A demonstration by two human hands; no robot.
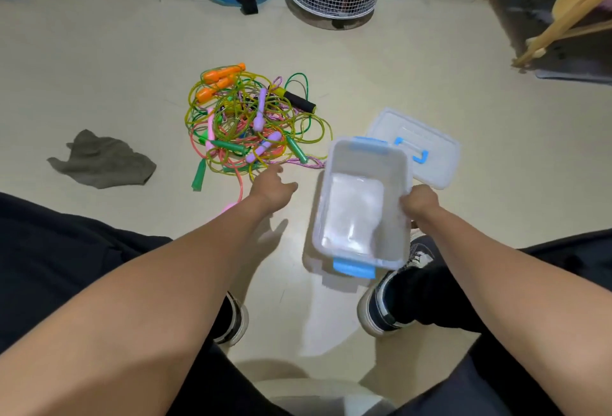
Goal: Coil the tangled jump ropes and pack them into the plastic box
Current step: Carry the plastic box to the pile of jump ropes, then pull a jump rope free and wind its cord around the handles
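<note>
Clear plastic box (361, 203) with blue clips, open, nothing inside, held above floor (99, 61) in front of my knees. My right hand (419, 200) grips its right rim, fingers curled over edge. Tangled jump ropes (248, 121) lie in heap on floor, ahead and left of box. My left hand (273, 187) reaches toward heap's near edge, fingers loosely extended, holding nothing. Lid (417, 147) flat on floor just beyond box. Grey cloth (102, 160) further left. My shoes (384, 303) below box.
</note>
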